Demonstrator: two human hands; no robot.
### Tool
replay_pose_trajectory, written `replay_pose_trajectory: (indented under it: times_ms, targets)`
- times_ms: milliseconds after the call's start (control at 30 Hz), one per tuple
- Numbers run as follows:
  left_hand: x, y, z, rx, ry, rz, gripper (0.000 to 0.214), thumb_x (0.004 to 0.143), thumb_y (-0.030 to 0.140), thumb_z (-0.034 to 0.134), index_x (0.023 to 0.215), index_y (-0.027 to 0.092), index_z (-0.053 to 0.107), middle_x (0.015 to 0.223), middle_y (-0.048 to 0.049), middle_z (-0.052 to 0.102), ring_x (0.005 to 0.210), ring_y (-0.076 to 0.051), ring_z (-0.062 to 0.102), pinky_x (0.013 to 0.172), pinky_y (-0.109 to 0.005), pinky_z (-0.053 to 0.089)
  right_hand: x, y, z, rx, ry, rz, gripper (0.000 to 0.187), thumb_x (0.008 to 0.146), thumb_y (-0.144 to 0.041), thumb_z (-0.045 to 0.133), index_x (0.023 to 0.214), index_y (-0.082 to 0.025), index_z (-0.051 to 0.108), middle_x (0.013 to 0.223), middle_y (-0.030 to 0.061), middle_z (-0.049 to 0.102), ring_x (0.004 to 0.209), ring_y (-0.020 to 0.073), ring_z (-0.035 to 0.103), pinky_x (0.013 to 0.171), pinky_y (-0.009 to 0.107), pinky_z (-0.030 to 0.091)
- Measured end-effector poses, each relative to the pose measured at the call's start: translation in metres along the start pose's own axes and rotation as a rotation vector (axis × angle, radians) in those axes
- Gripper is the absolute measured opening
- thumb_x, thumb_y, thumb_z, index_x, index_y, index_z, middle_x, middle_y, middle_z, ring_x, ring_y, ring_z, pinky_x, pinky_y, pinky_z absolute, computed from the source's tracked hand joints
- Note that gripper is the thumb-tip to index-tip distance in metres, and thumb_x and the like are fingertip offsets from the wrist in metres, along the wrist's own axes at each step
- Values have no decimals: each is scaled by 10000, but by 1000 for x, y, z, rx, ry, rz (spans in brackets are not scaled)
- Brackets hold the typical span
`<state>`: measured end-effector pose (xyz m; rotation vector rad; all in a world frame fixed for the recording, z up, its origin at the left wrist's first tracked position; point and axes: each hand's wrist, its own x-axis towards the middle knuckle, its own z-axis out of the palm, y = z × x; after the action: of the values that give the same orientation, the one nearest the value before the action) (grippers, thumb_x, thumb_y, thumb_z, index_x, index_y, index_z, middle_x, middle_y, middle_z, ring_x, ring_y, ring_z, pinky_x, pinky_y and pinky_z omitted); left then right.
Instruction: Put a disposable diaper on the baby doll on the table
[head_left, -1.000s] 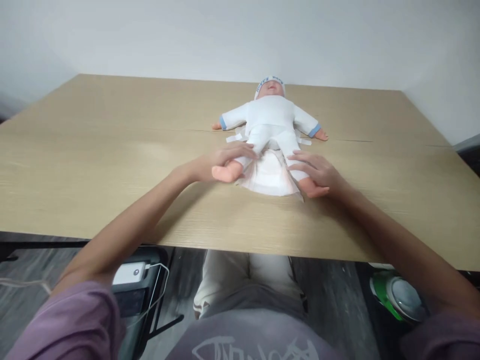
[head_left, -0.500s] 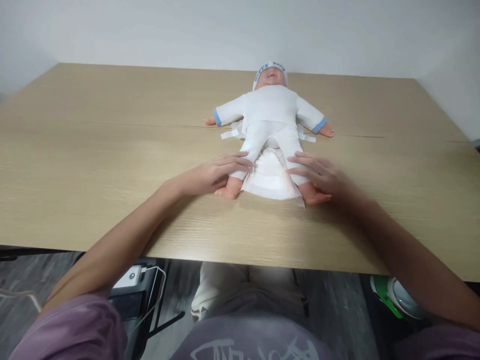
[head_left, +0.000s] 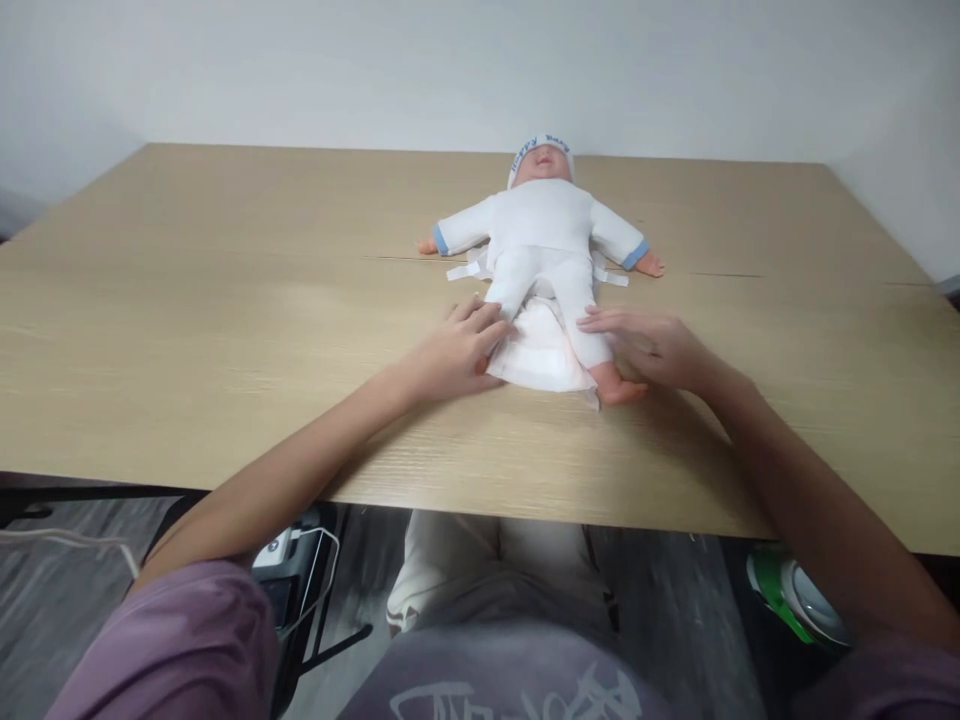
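Note:
A baby doll (head_left: pixel 544 212) in a white suit with blue cuffs and a lettered headband lies on its back, feet toward me. Beneath its hips and legs is an unfolded white diaper (head_left: pixel 541 350), its front part spread between the legs. The diaper's left tab (head_left: pixel 466 270) and right tab (head_left: pixel 611 277) stick out beside the waist. My left hand (head_left: pixel 461 345) is bent round the doll's lower leg on the left, hiding that foot. The fingers of my right hand (head_left: pixel 649 345) lie stretched out against the other leg, above its bare foot (head_left: pixel 619 385).
The wooden table (head_left: pixel 262 300) has a wall (head_left: pixel 337 70) behind it. Below its front edge, a white plug-like device (head_left: pixel 276 548) with a cable is at the left. A green and white round object (head_left: pixel 799 595) is at the lower right.
My left hand has moved right and closed round the doll's lower leg, covering the foot that showed before. My right hand stays at the other leg. The camera view has shifted slightly.

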<state>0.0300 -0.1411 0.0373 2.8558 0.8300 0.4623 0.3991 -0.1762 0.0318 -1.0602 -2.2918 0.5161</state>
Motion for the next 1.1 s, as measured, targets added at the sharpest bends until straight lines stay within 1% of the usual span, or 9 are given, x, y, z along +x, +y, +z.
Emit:
replay_pose_trajectory:
  times_ms: [167, 233, 300, 400, 533, 667, 767, 933, 1100]
  targets:
    - [6, 12, 7, 149, -9, -53, 333, 1008, 327, 662, 1305, 192, 728, 1344, -198, 707, 1360, -464, 540, 1135, -627, 462, -5, -37, 22, -341, -13, -29, 747, 980, -737, 740, 1567, -283, 648, 1580, 158, 691, 1487, 456, 628, 1220, 635, 538]
    - [8, 11, 5, 102, 12, -46, 277, 1042, 320, 604, 1250, 201, 741, 1266, -170, 732, 1322, -427, 567, 1152, -608, 453, -6, -54, 39, -487, 56, 15, 667, 1000, -693, 727, 1514, -270, 675, 1552, 186, 692, 1422, 474, 654, 1140, 639, 571]
    - [11, 8, 1, 34, 43, -43, 277, 1082, 327, 532, 1201, 205, 750, 1183, -140, 750, 1236, -377, 602, 1158, -577, 457, -5, -65, 52, -594, 103, 37, 452, 1059, -523, 677, 1428, -265, 720, 1474, 185, 724, 1355, 455, 679, 1053, 604, 595]
    - [16, -1, -7, -58, 117, -79, 329, 1110, 386, 482, 1120, 198, 752, 1089, -131, 756, 1113, -341, 619, 1091, -536, 497, 5, -65, 55, -668, 127, 63, 280, 1064, -267, 577, 1263, -253, 773, 1250, 160, 783, 1136, 384, 727, 875, 505, 590]
    - [32, -14, -19, -237, 238, -154, 379, 1120, 495, 487, 968, 222, 702, 1002, -95, 742, 983, -294, 631, 985, -480, 524, 28, -42, 36, -530, 242, 155, 301, 1082, -280, 484, 1139, -256, 779, 969, 109, 757, 892, 325, 683, 737, 431, 528]
    - [63, -35, -31, -367, 340, -264, 454, 1079, 586, 548, 807, 227, 596, 863, -51, 664, 934, -266, 609, 989, -449, 527, 61, -15, 14, -297, 353, 161, 464, 1150, -536, 398, 1086, -274, 775, 1067, 119, 756, 995, 341, 694, 933, 502, 588]
    - [95, -59, -34, -498, 369, -334, 419, 1038, 604, 600, 883, 218, 647, 953, -66, 702, 1021, -286, 640, 1049, -456, 527, 91, 10, 5, -174, 393, 169, 603, 1119, -742, 399, 1074, -276, 779, 1222, 133, 772, 1144, 361, 707, 1098, 567, 578]
    - [146, -106, -15, -829, 327, -408, 485, 967, 681, 683, 1018, 199, 698, 1059, -113, 761, 1156, -351, 689, 1069, -479, 553, 140, 67, 8, 214, 396, 338, 791, 936, -965, 543, 1178, -250, 781, 1351, 124, 813, 1299, 372, 716, 1224, 572, 538]
    - [163, -140, 7, -983, 241, -404, 513, 947, 679, 706, 1124, 199, 742, 1122, -127, 816, 1178, -373, 740, 1064, -512, 589, 163, 102, 22, 511, 347, 388, 844, 839, -963, 674, 1217, -217, 792, 1397, 136, 813, 1358, 384, 719, 1221, 576, 554]
